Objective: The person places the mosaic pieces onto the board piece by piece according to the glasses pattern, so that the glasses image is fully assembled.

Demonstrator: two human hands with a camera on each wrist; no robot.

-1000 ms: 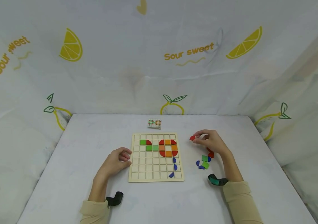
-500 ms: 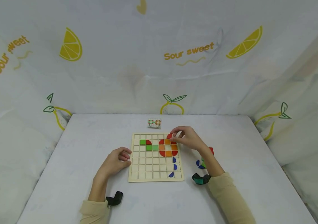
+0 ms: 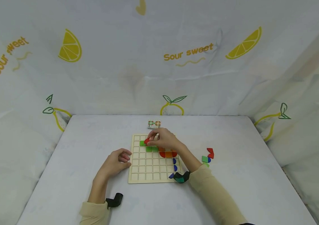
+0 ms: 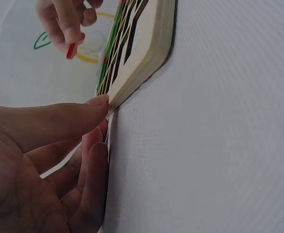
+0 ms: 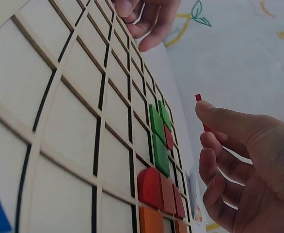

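Note:
My right hand pinches a red quarter-circle tile between thumb and fingertips, over the far left part of the wooden grid board. In the right wrist view the held tile stands on edge above the board, near the green square tiles and a red tile lying on it. My left hand touches the board's left edge with relaxed fingers; its thumb tip meets the wooden rim in the left wrist view. Orange square tiles and red rounded tiles lie at the board's far right, partly hidden by my right hand and arm.
A small pattern card lies behind the board. Several blue half-round tiles sit along the board's right side. Loose red tiles and a green tile lie on the white table to the right, some hidden behind the right forearm.
My right hand has carried the red tile leftward from the table at right, across the board, to above its far left part. The left hand has stayed at the board's edge.

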